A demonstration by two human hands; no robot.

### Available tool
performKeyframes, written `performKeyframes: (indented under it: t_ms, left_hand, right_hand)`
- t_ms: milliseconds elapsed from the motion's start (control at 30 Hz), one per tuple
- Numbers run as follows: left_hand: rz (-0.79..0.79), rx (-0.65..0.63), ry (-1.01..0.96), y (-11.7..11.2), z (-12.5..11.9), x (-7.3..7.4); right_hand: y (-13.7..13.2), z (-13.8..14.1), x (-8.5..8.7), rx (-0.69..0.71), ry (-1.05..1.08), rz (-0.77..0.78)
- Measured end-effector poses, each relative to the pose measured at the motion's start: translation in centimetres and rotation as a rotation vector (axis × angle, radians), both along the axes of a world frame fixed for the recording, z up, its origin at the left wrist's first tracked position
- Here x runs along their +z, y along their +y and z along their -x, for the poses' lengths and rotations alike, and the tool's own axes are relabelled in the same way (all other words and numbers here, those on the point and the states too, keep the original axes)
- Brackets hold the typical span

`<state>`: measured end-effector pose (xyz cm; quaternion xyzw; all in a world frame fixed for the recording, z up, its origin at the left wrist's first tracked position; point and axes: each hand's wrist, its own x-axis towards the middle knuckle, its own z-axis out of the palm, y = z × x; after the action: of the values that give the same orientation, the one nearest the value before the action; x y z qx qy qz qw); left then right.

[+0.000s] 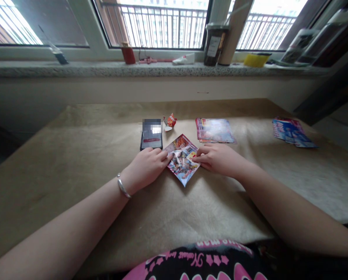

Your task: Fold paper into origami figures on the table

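A colourful printed paper square [181,159] lies on the table turned like a diamond, partly folded. My left hand [146,167] presses its left corner with fingers curled and pinched on the paper. My right hand [217,158] pinches the right corner, fingers closed on the edge. A silver bracelet sits on my left wrist. Just behind my left hand lies a black phone [151,136], screen up.
A small folded red paper piece [170,121] lies behind the phone. A stack of printed sheets [215,130] sits behind my right hand, more sheets [292,133] at the far right. The windowsill [104,69] holds a red cup, a dark jar and a yellow dish.
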<state>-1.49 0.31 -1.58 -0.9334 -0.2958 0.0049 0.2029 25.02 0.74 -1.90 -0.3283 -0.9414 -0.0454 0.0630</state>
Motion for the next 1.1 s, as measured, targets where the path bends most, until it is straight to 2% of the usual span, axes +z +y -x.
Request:
performKeyframes:
  t_ms: [267, 533, 633, 733, 900, 1100]
  left_hand:
    - [0.075, 0.022, -0.015, 0.4, 0.4, 0.2]
    - [0.140, 0.066, -0.135, 0.7, 0.6, -0.3]
    - [0.160, 0.139, -0.222, 0.7, 0.5, -0.5]
    - [0.174, 0.177, -0.320, 0.6, 0.4, -0.5]
    - [0.144, 0.100, -0.378, 0.5, 0.3, -1.0]
    - [0.057, 0.022, -0.329, 0.6, 0.3, -1.8]
  right_hand:
    - [0.6, -1.0, 0.0, -0.058, 0.040, 0.086]
    - [0.8, -1.3, -0.3, -0.118, 0.108, 0.171]
    - [0.8, -0.9, -0.1, -0.192, 0.098, 0.184]
    - [0.8, -0.2, -0.2, -0.323, 0.127, 0.185]
    - [1.0, 0.5, -1.0, -0.463, 0.203, 0.214]
    - [1.0, 1.4, -1.3, -0.594, 0.090, 0.151]
